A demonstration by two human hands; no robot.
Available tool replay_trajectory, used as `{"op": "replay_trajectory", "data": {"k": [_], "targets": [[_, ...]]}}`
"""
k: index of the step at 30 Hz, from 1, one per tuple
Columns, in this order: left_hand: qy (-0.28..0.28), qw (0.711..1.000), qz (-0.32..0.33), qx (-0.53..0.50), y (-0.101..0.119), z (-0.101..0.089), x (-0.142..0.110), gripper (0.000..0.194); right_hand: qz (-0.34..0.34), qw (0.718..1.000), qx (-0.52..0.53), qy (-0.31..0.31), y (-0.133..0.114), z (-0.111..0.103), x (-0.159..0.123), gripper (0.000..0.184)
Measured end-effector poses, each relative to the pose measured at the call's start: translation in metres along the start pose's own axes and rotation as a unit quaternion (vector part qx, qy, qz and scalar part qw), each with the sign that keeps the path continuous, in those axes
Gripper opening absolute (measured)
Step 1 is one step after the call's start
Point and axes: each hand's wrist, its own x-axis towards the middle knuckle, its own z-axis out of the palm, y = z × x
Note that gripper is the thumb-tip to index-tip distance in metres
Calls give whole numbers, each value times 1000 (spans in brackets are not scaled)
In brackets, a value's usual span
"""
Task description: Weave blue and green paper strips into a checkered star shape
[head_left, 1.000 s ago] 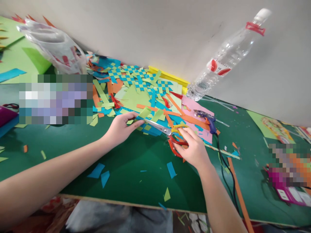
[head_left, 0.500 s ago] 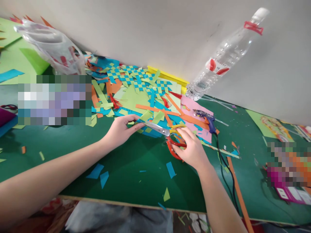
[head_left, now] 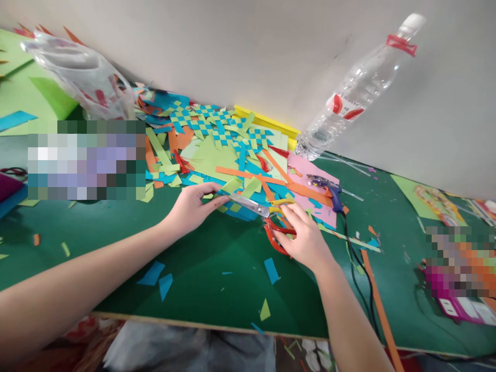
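Between thumb and fingers, my left hand (head_left: pixel 199 205) pinches a woven piece of blue and green paper strips (head_left: pixel 242 211), partly hidden by the blades. My right hand (head_left: pixel 306 235) grips scissors (head_left: pixel 248 203) with one yellow and one red handle, fingers in the loops. Their metal blades point left along the woven piece, tips close to my left fingers. Behind both hands lie more blue and green woven paper pieces (head_left: pixel 213 124), loose orange strips (head_left: pixel 248 174) and red tassels (head_left: pixel 182 163).
A tilted plastic bottle (head_left: pixel 349 103) leans near the wall. A blue glue gun (head_left: pixel 335 199) with a black cord lies on pink paper (head_left: pixel 325 217) to the right. At the back left stands a plastic bag (head_left: pixel 96 77). Blue scraps (head_left: pixel 272 271) dot the green table (head_left: pixel 217 268).
Almost nothing differs. The scissors and both hands hold nearly the same place, and the whole view has shifted very slightly.
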Motion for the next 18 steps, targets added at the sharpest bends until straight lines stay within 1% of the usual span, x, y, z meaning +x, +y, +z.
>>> {"op": "replay_trajectory", "data": {"k": [3, 9, 15, 18], "targets": [[1, 1000, 0, 8, 0, -1, 0, 30, 1, 1000, -2, -3, 0, 0, 0, 44], [0, 1000, -2, 10, 1, -1, 0, 29, 11, 1000, 2, 9, -3, -1, 2, 40], [-14, 1000, -4, 11, 2, 1, -1, 31, 29, 1000, 2, -2, -4, 0, 1, 43], [-22, 1000, -5, -7, 1, 2, -1, 30, 32, 999, -2, -8, -4, 0, 1, 44]]}}
